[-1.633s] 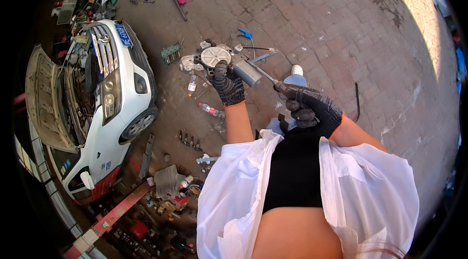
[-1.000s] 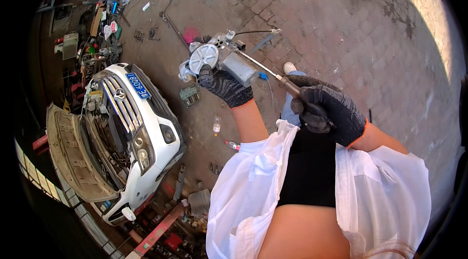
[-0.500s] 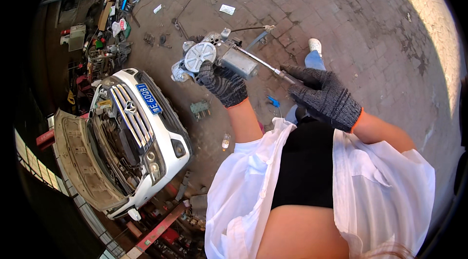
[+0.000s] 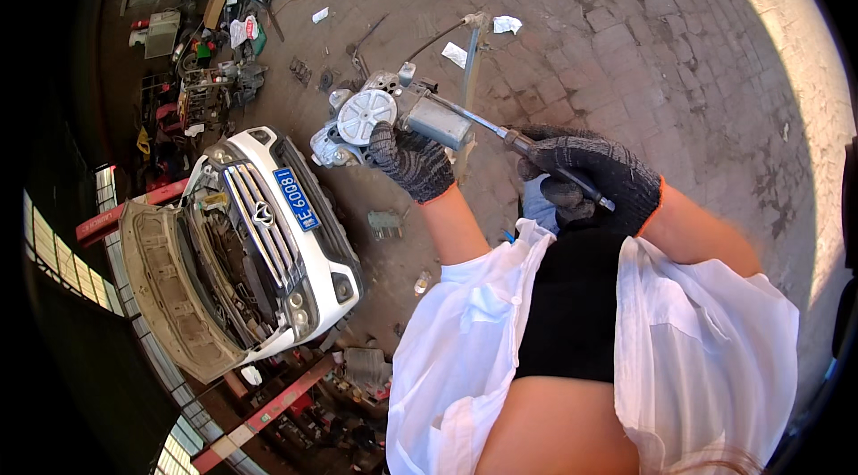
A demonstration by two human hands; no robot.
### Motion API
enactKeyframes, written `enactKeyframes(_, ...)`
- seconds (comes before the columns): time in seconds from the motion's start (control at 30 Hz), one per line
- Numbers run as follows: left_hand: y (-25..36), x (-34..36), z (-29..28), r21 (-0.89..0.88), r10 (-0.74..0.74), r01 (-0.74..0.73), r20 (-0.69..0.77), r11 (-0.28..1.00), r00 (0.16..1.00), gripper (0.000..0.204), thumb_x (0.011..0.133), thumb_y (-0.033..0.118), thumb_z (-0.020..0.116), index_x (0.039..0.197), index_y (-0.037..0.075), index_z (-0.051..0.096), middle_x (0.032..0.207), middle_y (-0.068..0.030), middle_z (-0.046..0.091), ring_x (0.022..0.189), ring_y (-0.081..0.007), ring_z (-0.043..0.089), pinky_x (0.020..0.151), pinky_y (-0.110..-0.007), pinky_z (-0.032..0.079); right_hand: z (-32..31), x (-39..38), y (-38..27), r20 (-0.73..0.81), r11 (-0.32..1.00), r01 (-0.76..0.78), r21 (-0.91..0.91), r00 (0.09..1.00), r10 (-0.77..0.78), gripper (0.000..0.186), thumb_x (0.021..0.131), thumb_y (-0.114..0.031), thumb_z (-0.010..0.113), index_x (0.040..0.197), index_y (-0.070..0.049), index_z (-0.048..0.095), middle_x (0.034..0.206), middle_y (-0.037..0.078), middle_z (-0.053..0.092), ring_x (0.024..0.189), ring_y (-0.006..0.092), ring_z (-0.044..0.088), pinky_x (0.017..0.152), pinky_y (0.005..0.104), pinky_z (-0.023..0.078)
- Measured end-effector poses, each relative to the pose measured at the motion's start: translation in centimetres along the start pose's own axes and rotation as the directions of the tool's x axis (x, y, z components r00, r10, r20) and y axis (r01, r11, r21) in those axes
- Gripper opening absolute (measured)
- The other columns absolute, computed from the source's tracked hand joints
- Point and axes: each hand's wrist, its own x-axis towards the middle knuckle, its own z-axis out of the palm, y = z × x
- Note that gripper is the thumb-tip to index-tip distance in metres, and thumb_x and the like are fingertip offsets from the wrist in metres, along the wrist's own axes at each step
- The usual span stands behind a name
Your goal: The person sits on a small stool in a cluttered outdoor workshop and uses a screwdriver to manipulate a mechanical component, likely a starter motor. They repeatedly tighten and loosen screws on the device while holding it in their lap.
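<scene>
Brick paving (image 4: 679, 100), right fingers (image 4: 567, 195) recurled, gripping screwdriver (image 4: 521, 142)

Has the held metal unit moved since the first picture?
Yes: the metal unit has moved up and left in view, judged against the green tray.

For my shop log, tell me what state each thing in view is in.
Left hand, gloved, gripping the motor assembly
Right hand, gloved, wrapped round the screwdriver
Motor assembly, held up
Screwdriver, shaft pointed at the motor assembly
Car hood, open
Engine bay, exposed
</scene>
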Motion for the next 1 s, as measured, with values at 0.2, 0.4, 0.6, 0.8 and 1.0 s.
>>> enactKeyframes(0.2,-6.2,11.7,1.0,0.019,-0.043,0.044,-0.055,0.999,0.998,0.057,0.071,0.004,0.059,0.125,0.007,0.042,0.122,-0.0086,0.048,0.11,-0.0217,0.049,0.094,-0.035,0.042,-3.7,10.6,-7.6,-0.041,0.8,0.152,-0.58,0.976,-0.215,0.052,0.082,-0.015,0.055,0.131,-0.012,0.037,0.082,0.005,0.057,0.051,0.0127,0.051,0.047,0.0257,0.045)
enactKeyframes(0.4,-11.0,27.9,0.4,0.002,0.086,-0.086,0.007,0.996,0.996,0.054,0.071,0.003,0.057,0.122,0.006,0.043,0.117,-0.0077,0.05,0.106,-0.0212,0.05,0.092,-0.035,0.043,-5.3,24.0,-17.0,0.137,-0.047,0.135,-0.99,0.808,-0.572,0.05,0.08,-0.016,0.057,0.128,-0.015,0.044,0.088,0.01,0.06,0.06,0.0154,0.056,0.054,0.0319,0.048)
enactKeyframes(0.6,-11.9,42.0,5.0,-0.153,0.117,-0.109,0.042,0.982,0.992,0.044,0.073,0.009,0.053,0.116,0.004,0.047,0.11,-0.0077,0.052,0.101,-0.0216,0.052,0.089,-0.036,0.044,-5.5,33.5,-29.8,0.003,0.97,0.024,0.241,1.0,-0.025,0.043,0.084,-0.021,0.052,0.122,-0.001,0.045,0.086,0.009,0.059,0.053,0.0087,0.054,0.04,0.0209,0.041)
enactKeyframes(0.8,-16.3,57.4,2.0,-0.06,0.105,-0.105,-0.015,0.993,0.994,0.054,0.07,0.01,0.057,0.122,0.008,0.042,0.112,-0.0095,0.05,0.1,-0.0238,0.052,0.087,-0.04,0.046,-6.0,45.2,-39.2,0.149,0.706,-0.183,0.684,0.983,0.11,0.04,0.086,-0.023,0.052,0.119,-0.001,0.045,0.092,0.008,0.059,0.047,0.0055,0.048,0.037,0.0144,0.033)
enactKeyframes(1.0,-20.5,75.6,0.3,0.0,0.15,-0.151,-0.07,0.989,0.986,0.043,0.072,0.011,0.057,0.114,0.01,0.048,0.106,-0.0069,0.052,0.098,-0.023,0.053,0.083,-0.043,0.048,-5.4,61.3,-51.4,-0.113,0.993,-0.109,0.037,0.987,0.113,0.043,0.079,-0.009,0.06,0.119,0.002,0.049,0.073,0.005,0.06,0.043,0.0037,0.044,0.038,0.0137,0.031)
